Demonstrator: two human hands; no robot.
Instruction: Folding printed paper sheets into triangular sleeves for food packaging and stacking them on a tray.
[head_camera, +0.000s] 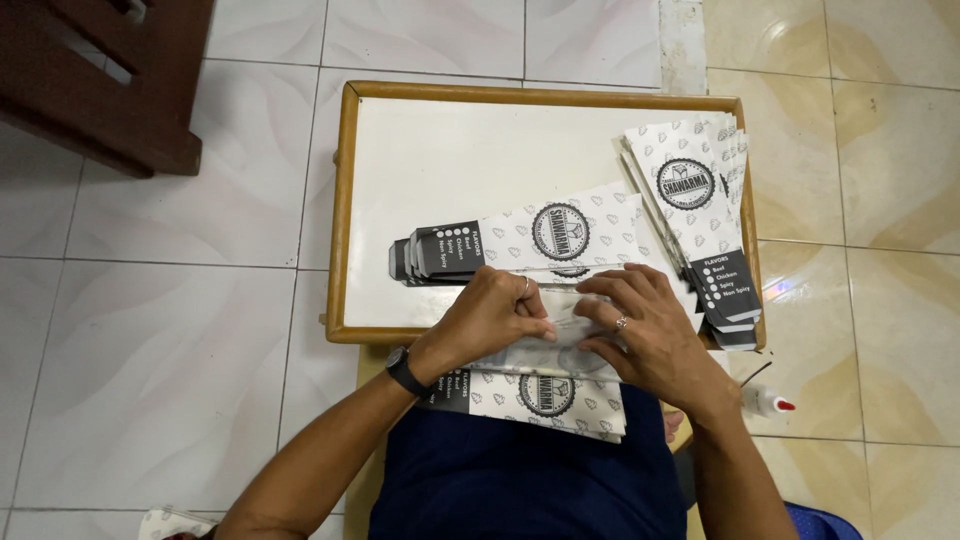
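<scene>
Under both hands (575, 325), a folded paper sleeve (560, 335) lies mostly hidden.

Support: a low table (345, 200) with a white top and a light wooden rim, standing on a tiled floor (150, 330).
Middle of the top: a fanned stack of flat printed paper sleeves (520, 240), white with dark ends, lying crosswise, dark ends to the left.
Right edge: a second stack of sleeves (700, 220), lying lengthwise, dark ends toward the near rim and partly over it.
Near rim: one pale sleeve (565, 330) lying across the edge.
Floor, right of the table: a small white glue bottle (765, 402) with a red tip.
</scene>
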